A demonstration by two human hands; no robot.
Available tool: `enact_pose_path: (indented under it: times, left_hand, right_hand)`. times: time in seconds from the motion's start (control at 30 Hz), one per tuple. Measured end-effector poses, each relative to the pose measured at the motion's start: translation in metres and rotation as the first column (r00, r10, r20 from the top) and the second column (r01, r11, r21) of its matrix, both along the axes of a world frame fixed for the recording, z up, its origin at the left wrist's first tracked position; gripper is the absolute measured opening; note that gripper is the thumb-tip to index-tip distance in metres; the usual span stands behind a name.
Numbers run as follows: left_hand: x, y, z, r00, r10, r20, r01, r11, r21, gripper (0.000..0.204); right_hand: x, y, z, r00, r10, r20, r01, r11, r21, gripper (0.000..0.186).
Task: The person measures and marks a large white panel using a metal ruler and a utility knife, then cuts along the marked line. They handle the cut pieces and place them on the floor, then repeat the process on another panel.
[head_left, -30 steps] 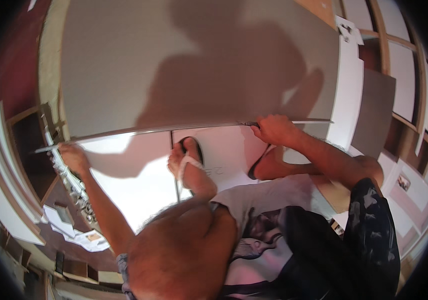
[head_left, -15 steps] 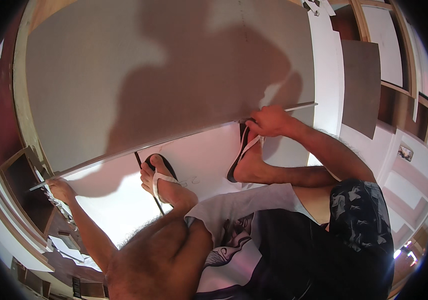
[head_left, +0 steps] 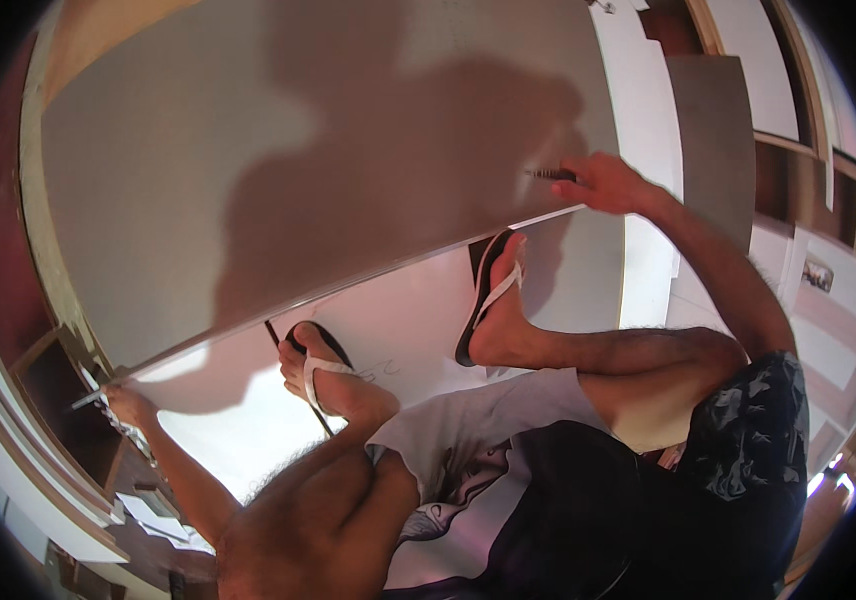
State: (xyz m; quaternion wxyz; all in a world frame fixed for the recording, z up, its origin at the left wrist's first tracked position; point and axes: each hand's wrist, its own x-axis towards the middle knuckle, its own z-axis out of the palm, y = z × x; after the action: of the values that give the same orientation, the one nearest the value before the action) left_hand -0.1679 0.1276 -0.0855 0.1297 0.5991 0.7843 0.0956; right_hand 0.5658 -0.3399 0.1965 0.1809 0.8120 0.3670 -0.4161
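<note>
A large grey-brown sheet panel (head_left: 348,180) lies in front of me, with my shadow across it. Along its near edge runs a long, thin metal straightedge (head_left: 378,275), slanting up to the right. My left hand (head_left: 132,404) is closed on its left end, which sticks out past the fingers. Over the right part of the panel, my right hand (head_left: 603,184) grips a small dark tool (head_left: 551,175) with a ribbed body and a thin tip pointing left. Its exact kind is unclear. My sandalled feet (head_left: 333,385) rest on a white sheet (head_left: 418,300) beside the straightedge.
Stacked boards (head_left: 33,450) stand at the lower left beside a dark open box. Along the right are a white strip (head_left: 648,130), another grey-brown panel (head_left: 713,150) and wooden frames with white panels. A phone-like object (head_left: 817,275) lies at the far right.
My right hand has lifted off the straightedge and moved up and right, bringing the dark tool into view. The left hand stays at the straightedge's left end. The view has shifted slightly.
</note>
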Motion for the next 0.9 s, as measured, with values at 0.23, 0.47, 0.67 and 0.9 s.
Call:
enact_pose_path:
  times: [0.23,0.47,0.67,0.9]
  left_hand:
    - [-0.006,0.027,0.006,0.724,0.387,0.571,-0.298,0.922,-0.247,0.071]
    - [-0.012,0.037,0.008,0.64,0.46,0.615,-0.33,0.888,-0.32,0.039]
    - [-0.014,0.037,0.007,0.684,0.374,0.626,-0.267,0.927,-0.263,0.066]
    - [0.013,0.003,0.035,0.707,0.312,0.634,-0.211,0.95,-0.232,0.06]
  right_hand:
    - [0.01,-0.037,0.024,0.994,0.031,0.102,-0.053,0.974,0.221,0.027]
    - [-0.043,-0.097,-0.077,0.984,0.134,0.12,-0.175,0.871,0.46,0.037]
    - [-0.06,-0.151,-0.18,0.971,0.0,0.239,-0.178,0.666,0.724,0.041]
    - [-0.061,-0.11,-0.149,0.97,0.067,0.233,-0.169,0.875,0.454,0.038]
